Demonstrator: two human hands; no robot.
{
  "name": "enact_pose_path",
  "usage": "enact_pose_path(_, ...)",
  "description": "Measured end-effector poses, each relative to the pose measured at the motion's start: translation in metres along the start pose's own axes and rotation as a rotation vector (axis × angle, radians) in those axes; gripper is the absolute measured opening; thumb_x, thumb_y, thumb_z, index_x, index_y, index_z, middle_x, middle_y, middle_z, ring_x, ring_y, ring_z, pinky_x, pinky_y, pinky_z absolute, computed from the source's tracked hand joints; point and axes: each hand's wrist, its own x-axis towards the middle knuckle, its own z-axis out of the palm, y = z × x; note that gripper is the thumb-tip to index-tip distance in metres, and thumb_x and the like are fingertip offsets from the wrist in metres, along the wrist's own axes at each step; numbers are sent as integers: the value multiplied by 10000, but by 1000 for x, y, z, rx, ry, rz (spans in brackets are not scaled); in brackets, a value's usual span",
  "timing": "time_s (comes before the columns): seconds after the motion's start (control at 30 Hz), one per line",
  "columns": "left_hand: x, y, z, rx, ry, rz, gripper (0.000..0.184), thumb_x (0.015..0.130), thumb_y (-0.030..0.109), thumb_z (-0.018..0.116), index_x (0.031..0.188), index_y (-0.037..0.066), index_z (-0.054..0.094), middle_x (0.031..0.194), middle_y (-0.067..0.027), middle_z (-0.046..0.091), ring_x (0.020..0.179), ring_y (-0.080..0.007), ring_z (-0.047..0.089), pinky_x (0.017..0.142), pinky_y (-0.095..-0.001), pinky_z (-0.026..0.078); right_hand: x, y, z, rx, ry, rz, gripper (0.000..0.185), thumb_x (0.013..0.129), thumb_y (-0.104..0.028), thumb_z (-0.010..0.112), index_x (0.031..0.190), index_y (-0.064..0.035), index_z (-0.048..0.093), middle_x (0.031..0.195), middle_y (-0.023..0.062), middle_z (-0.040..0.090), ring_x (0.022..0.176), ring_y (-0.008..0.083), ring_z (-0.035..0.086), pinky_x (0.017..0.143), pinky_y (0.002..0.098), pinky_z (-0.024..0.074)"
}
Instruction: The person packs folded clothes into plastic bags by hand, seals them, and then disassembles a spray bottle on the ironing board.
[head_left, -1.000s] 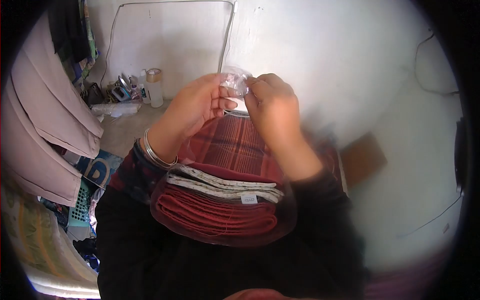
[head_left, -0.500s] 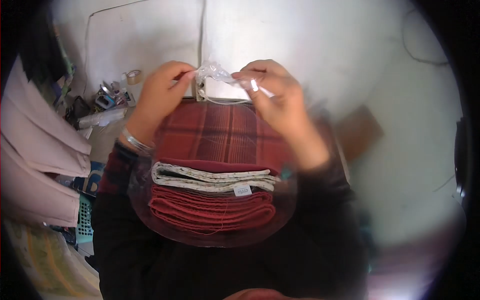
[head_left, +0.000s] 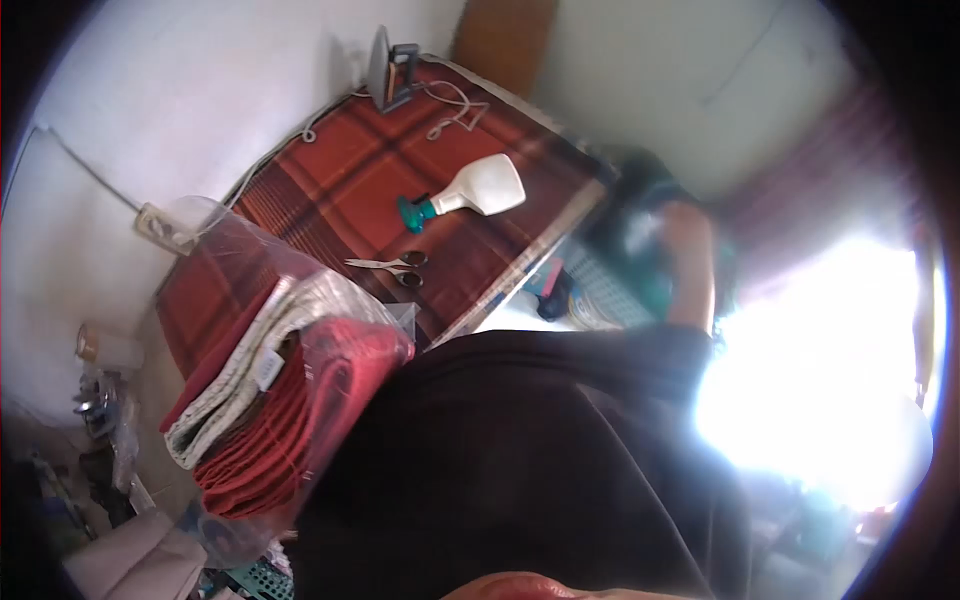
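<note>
One roll of tape sat at your far left, beyond the tabletop, with a green basket low down near the pale clothing; what the basket held could not be made out. Next came the clear bag, lying tilted over the left part of the tabletop and reaching past its near edge. Inside it you had folded fabrics stacked together, dark red, pale patterned with a small label, and bright red. So the folding and the bagging looked done; whether the bag's mouth was closed could not be told, so any closing may have been left. Your left hand was out of view, and its grip could not be judged. Behind the bag was a socket block by the wall. The iron stood upright near the wall-side right corner, its cord loose beside it. Scissors lay towards the near edge, and a spray bottle on its side just beyond them, its contents hidden. Past that edge, a pale blue basket had mixed items beside it. Farthest right, your blurred right hand was beside something dark and green; how far open it was, or what it held, could not be told.
</note>
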Motion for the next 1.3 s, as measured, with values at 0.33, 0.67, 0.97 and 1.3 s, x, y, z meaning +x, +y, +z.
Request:
enact_pose_path(0.33,-17,-24,50,557,283,211,1048,754,759,528,1473,55,235,1440,-235,327,1305,-370,396,1056,-495,352,-92,66,101,-81,-97,197,288,785,-121,543,1041,-112,673,1043,183,655,1032,379,594,891,451,471)
enact_pose_path(0.67,-41,21,66,1028,523,456,1104,714,781,552,1479,57,223,1471,-252,261,1324,-392,359,1053,-518,344,29,-27,131,-261,-375,-61,347,828,-270,612,1142,-125,639,1178,143,621,1128,330,572,922,436,473)
enact_pose_path(0.97,-71,115,119,1409,550,753,1155,678,802,575,1485,58,213,1498,-267,201,1341,-412,327,1050,-539,336,12,-255,200,-178,-640,-1102,589,767,-248,660,1322,-162,484,1021,161,648,981,333,612,857,447,481)
enact_pose_path(1.3,-68,230,166,1594,120,751,620,679,441,766,1205,177,571,1119,-53,614,1138,-263,552,1059,-548,292,76,-330,141,705,-1088,-957,658,748,-196,687,1361,-88,476,1052,72,631,887,170,607,781,351,500)
